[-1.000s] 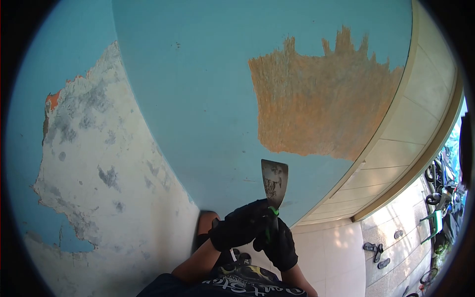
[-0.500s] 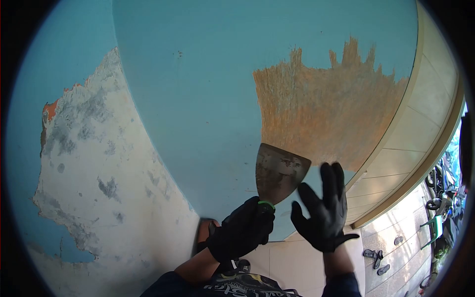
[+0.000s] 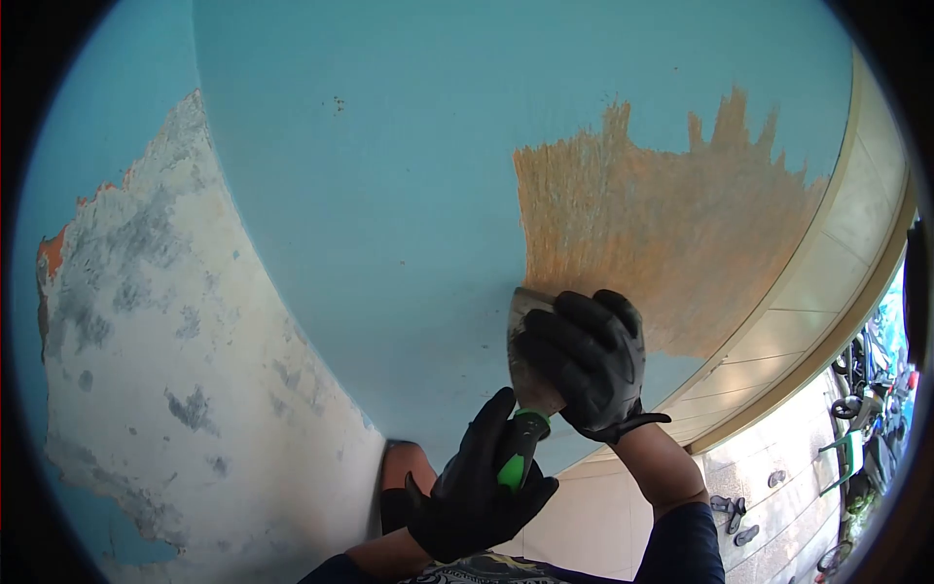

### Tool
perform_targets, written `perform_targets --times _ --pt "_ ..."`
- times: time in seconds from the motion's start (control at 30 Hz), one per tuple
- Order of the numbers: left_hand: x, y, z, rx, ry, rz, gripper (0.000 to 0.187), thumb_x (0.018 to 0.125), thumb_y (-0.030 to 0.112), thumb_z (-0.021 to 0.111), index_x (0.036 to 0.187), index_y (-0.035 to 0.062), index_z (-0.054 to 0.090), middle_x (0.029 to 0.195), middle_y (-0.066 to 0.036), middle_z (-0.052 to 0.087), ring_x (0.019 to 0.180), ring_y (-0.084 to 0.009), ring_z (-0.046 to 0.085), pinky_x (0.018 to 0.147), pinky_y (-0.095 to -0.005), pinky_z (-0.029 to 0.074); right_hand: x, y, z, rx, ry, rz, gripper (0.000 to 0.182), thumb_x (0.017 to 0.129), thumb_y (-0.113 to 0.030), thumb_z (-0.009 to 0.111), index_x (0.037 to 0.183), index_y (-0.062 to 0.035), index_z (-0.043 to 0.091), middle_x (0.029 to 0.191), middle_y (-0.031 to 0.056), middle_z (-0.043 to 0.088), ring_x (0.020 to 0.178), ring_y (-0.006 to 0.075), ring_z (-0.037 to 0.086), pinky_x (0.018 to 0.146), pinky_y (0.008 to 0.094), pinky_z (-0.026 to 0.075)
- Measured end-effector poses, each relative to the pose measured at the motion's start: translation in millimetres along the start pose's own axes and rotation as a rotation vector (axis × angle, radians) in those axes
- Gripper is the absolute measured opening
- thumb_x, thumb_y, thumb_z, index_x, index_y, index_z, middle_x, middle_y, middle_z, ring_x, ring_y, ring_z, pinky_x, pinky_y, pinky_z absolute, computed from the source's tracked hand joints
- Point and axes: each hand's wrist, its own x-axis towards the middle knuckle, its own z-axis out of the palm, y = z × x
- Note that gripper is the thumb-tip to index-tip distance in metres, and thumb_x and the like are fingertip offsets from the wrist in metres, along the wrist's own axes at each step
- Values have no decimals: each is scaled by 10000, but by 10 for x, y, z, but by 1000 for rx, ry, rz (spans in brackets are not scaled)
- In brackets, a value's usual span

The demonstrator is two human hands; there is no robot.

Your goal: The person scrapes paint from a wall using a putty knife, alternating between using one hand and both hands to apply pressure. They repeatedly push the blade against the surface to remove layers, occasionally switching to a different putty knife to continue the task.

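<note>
A wide-bladed scraper (image 3: 526, 382) with a black and green handle stands blade up in front of the blue wall. My left hand (image 3: 467, 496), in a black glove, holds the handle low in its palm, with the fingers loosely around it. Laid across the blade is my right hand (image 3: 589, 365), also gloved in black, its fingers bent over the metal and covering much of it. The right thumb is hidden. Behind the blade's top edge lies the brown scraped patch (image 3: 671, 234) on the blue wall (image 3: 389, 195).
To the left, a second wall (image 3: 185, 321) shows white and grey bare plaster with peeled edges. A pale tiled strip (image 3: 769, 341) curves along the right. Beyond it are sandals (image 3: 732, 511), a green chair (image 3: 848, 456) and motorcycles (image 3: 856, 399) on paving.
My right hand has moved left and up from open air onto the scraper's blade. The left fingers have loosened, showing more of the handle. The view has shifted slightly.
</note>
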Motion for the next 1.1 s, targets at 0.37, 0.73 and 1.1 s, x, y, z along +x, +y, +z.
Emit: perform_targets --times 0.37,0.73,1.1 --pt "-91 -199 10 -96 15 -3 801 848 20 719 1517 -67 287 1062 -178 665 896 -213 669 785 -383 550 -56 53 85 -29 32 14 402 682 -250 755 1080 -194 747 1191 6 702 1130 305 622 936 529 458" --pt "-102 -261 21 -126 39 24 782 825 -14 722 1505 -55 340 1063 -185 659 887 -199 670 751 -363 554 -38 17 63 -10 -7 53 346 738 -237 686 1069 -203 783 1204 -15 699 1157 267 587 945 512 445" --pt "-41 -393 -65 -10 91 65 649 818 90 808 1367 -80 506 1237 -261 671 983 -326 748 822 -387 609 5 -56 97 -6 40 108 355 704 -236 731 1052 -187 784 1196 -18 700 1145 264 594 929 489 450"
